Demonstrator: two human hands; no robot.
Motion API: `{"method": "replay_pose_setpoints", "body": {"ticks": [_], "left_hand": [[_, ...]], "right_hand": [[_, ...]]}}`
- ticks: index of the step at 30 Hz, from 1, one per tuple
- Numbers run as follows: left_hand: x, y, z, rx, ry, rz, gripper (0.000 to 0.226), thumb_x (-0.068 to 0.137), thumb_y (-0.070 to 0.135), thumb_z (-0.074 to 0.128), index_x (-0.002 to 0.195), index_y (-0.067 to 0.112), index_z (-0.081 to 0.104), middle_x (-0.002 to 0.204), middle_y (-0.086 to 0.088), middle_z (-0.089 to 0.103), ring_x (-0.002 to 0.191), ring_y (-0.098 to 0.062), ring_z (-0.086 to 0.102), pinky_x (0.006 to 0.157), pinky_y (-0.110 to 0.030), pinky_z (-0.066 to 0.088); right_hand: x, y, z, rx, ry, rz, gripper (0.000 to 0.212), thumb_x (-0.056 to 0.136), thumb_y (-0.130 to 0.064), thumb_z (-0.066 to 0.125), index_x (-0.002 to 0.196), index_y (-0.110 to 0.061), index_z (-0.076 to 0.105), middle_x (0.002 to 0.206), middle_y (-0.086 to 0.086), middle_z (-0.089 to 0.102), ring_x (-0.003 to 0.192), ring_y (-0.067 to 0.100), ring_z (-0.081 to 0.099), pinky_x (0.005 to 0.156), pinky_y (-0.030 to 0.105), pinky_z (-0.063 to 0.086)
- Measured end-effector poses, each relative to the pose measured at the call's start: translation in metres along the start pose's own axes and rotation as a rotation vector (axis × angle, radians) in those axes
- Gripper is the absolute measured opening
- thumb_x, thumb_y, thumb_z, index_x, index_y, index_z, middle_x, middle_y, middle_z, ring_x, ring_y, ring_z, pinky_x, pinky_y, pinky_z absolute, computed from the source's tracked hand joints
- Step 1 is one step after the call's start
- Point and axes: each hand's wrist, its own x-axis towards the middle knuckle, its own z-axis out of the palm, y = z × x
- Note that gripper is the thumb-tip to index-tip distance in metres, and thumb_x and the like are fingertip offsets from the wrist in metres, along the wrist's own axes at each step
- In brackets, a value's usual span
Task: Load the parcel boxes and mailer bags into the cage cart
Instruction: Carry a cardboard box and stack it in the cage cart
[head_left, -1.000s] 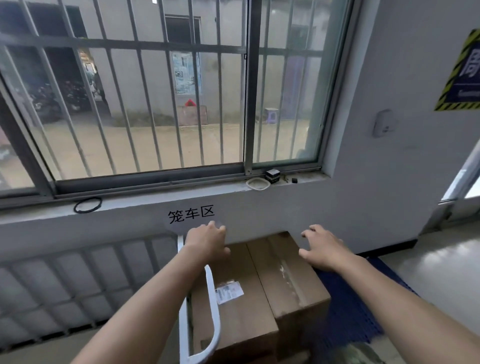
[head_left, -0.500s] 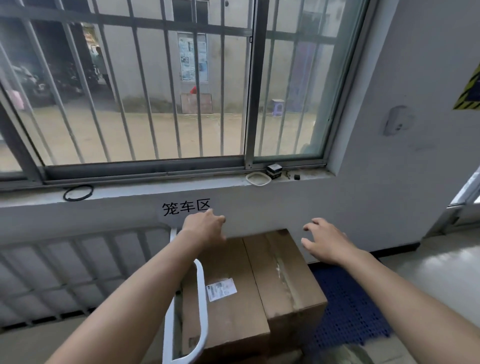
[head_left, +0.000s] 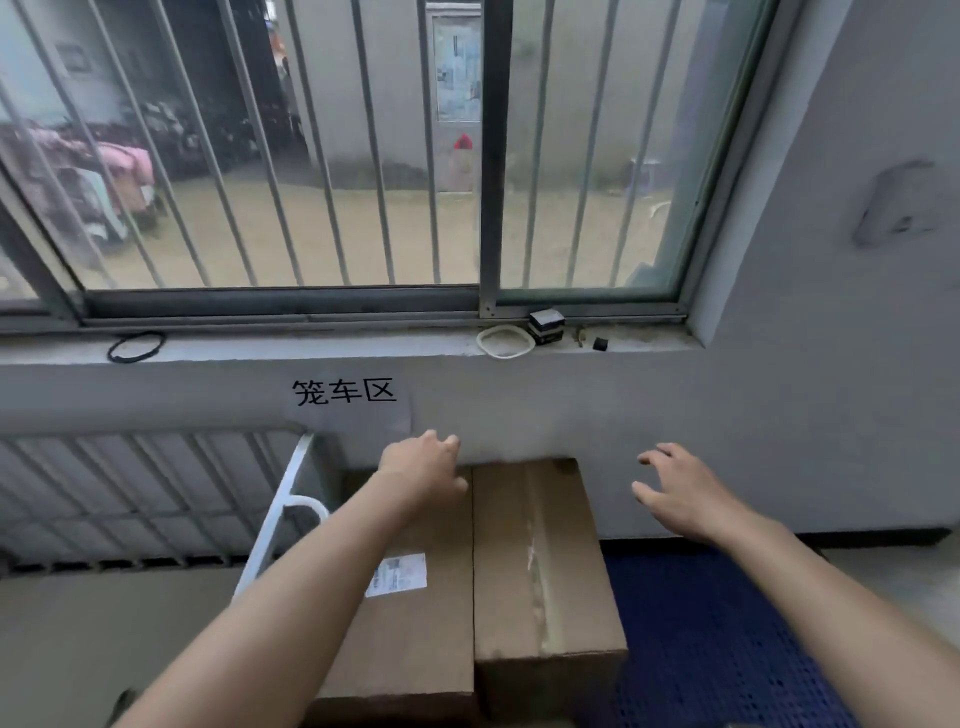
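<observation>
Two brown cardboard parcel boxes stand side by side against the wall below the window. The left box (head_left: 415, 623) carries a white label; the right box (head_left: 545, 561) has tape along its top. My left hand (head_left: 423, 465) hovers over the far end of the left box, fingers loosely bent, holding nothing. My right hand (head_left: 680, 493) is spread in the air to the right of the right box, clear of it. The white tube frame of the cage cart (head_left: 283, 512) rises just left of the boxes.
A blue perforated mat (head_left: 717, 639) covers the floor right of the boxes. A grey barred panel (head_left: 130, 483) leans on the wall at left. The window sill (head_left: 311, 348) holds a black ring, a white ring and a small black box.
Both hands have lifted slightly away from the boxes and spread apart. The view has pulled back and tilted up a little. The boxes have not moved.
</observation>
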Motion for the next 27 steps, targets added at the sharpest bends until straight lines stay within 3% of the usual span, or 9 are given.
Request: {"method": "replay_pose_setpoints", "body": {"ticks": [7, 12, 20, 27], "left_hand": [[0.032, 0.086, 0.023, -0.071, -0.026, -0.093, 0.051, 0.092, 0.046, 0.053, 0.137, 0.022, 0.047, 0.129, -0.007, 0.055, 0.112, -0.028, 0.061, 0.088, -0.042, 0.054], [0.041, 0.116, 0.043, -0.072, -0.016, -0.149, 0.048, 0.092, 0.047, 0.052, 0.132, 0.021, 0.049, 0.126, -0.007, 0.055, 0.111, -0.031, 0.060, 0.087, -0.041, 0.052], [0.063, 0.112, 0.158, -0.191, -0.059, -0.319, 0.058, 0.093, 0.049, 0.048, 0.143, 0.020, 0.043, 0.136, -0.008, 0.052, 0.123, -0.030, 0.054, 0.098, -0.040, 0.047], [0.099, 0.121, 0.320, -0.202, -0.091, -0.361, 0.045, 0.091, 0.044, 0.046, 0.126, 0.017, 0.050, 0.129, -0.010, 0.054, 0.120, -0.032, 0.054, 0.090, -0.037, 0.044]], "right_hand": [[0.032, 0.120, -0.032, 0.001, -0.001, -0.057, 0.056, 0.097, -0.040, 0.054, 0.148, -0.019, 0.043, 0.158, 0.001, 0.033, 0.144, 0.021, 0.035, 0.115, 0.039, 0.033], [0.050, 0.155, -0.012, 0.041, -0.014, -0.076, 0.056, 0.097, -0.039, 0.054, 0.148, -0.020, 0.042, 0.157, -0.001, 0.034, 0.143, 0.020, 0.036, 0.114, 0.037, 0.034], [0.095, 0.162, 0.107, 0.094, 0.007, -0.185, 0.057, 0.095, -0.045, 0.054, 0.148, -0.027, 0.040, 0.156, -0.007, 0.036, 0.142, 0.018, 0.038, 0.115, 0.047, 0.033], [0.143, 0.184, 0.256, 0.137, -0.031, -0.177, 0.067, 0.095, -0.053, 0.049, 0.155, -0.031, 0.025, 0.161, -0.008, 0.024, 0.146, 0.020, 0.032, 0.117, 0.055, 0.028]]}}
